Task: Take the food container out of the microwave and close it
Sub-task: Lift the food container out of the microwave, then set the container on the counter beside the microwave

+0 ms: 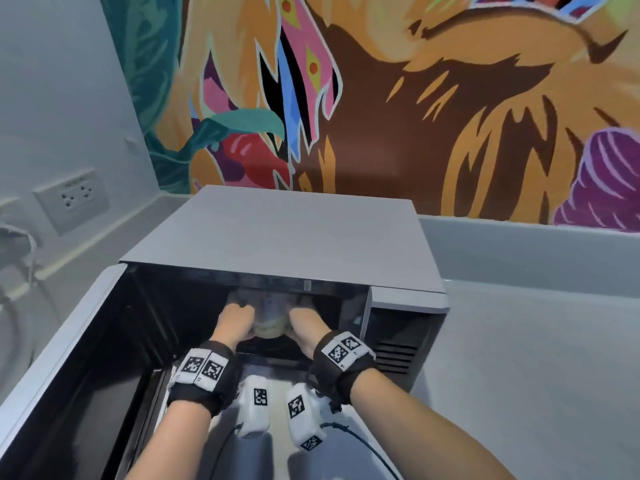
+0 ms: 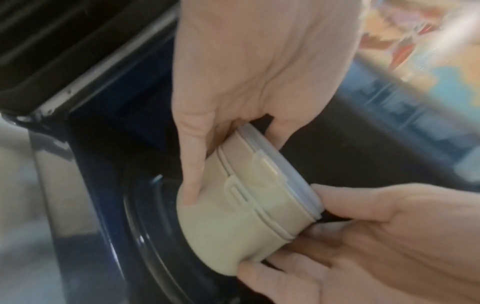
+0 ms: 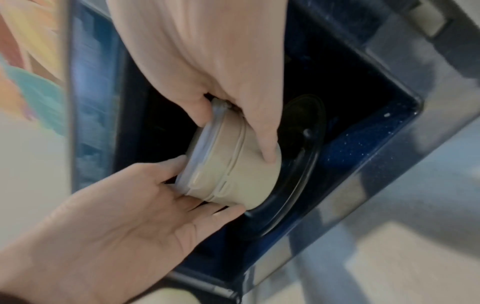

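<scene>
Both hands inside the open microwave (image 1: 284,237), gripping the food container (image 2: 233,216) from opposite sides. Left hand (image 2: 246,72) curled around the left wall of the container, thumb down the near side of the beige body, fingers wrapped over the lid edge. Right hand (image 3: 202,61) clamped likewise on the right wall, thumb laid down the body toward the base, fingers hooked over the translucent lid (image 3: 205,144) at the rim. Round beige tub, ribbed near the top, a latch tab (image 2: 265,164) showing on the lid's edge (snapped down or loose, cannot tell). Container inside the dark blue cavity, at the glass turntable (image 3: 306,164); resting on it or just lifted, cannot tell. Door (image 1: 69,358) swung wide to the left, black inner face toward the camera. Black wrist straps with white coded markers on both forearms. Grey counter (image 1: 536,358) to the right of the appliance, a painted mural (image 1: 415,98) on the wall behind, a wall socket (image 1: 72,199) at far left.
</scene>
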Available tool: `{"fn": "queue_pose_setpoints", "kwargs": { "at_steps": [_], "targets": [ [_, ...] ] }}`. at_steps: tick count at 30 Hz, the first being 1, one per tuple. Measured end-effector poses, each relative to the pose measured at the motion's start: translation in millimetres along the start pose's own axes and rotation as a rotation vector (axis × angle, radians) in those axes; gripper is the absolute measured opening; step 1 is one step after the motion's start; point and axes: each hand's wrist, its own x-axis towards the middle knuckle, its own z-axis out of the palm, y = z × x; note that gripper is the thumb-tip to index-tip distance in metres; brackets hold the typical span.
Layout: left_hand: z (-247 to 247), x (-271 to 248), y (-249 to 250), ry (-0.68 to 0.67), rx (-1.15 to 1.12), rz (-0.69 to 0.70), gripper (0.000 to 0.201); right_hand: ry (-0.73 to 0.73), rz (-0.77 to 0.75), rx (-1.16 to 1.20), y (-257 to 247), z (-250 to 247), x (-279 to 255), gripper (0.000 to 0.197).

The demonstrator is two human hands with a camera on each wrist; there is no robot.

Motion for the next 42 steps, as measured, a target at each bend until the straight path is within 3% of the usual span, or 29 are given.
{"fn": "queue_pose_setpoints", "kwargs": {
  "at_steps": [2, 3, 7, 10, 15, 19, 25, 29, 36, 40, 42],
  "targets": [
    [0.7, -22.9, -4.3, 0.047, -0.060, 0.031, 0.043, -0.011, -0.027, 0.108, 1.8, 0.8, -15.9, 0.011],
    [-0.7, -38.5, -9.1, 0.060, -0.077, 0.054, 0.043, -0.051, -0.045, 0.148, 6.2, -0.3, -27.0, 0.011],
    [11.2, -110.9, -40.6, 0.039, -0.040, 0.132, 0.046, -0.131, -0.094, 0.208, 56.1, -17.8, -64.4, 0.039],
    [34.5, -163.7, -67.9, -0.003, 0.013, 0.184, 0.019, -0.153, -0.048, 0.227, 104.9, -41.3, -101.9, 0.039],
    [97.6, -222.5, -120.1, -0.107, 0.188, 0.144, 0.023, -0.060, 0.030, 0.292, 170.2, -99.0, -178.1, 0.040],
    [169.4, -252.0, -136.8, -0.264, 0.174, 0.146, 0.030, 0.097, 0.052, 0.312, 202.1, -165.4, -222.3, 0.039],
    [266.7, -287.5, -124.2, -0.465, 0.050, 0.085, 0.024, 0.353, 0.090, 0.303, 221.3, -260.6, -251.2, 0.034],
    [303.9, -299.9, -113.6, -0.535, 0.043, 0.127, 0.031, 0.413, 0.132, 0.366, 226.4, -303.5, -259.5, 0.035],
    [319.3, -300.5, -103.7, -0.579, 0.075, 0.176, 0.042, 0.406, 0.152, 0.331, 216.4, -325.1, -257.2, 0.036],
    [309.3, -298.7, -97.9, -0.642, 0.174, 0.230, 0.047, 0.397, 0.162, 0.283, 213.6, -326.7, -256.7, 0.036],
    [295.0, -298.3, -91.4, -0.690, 0.261, 0.251, 0.059, 0.405, 0.159, 0.262, 215.1, -327.2, -256.1, 0.034]
  ]
}}
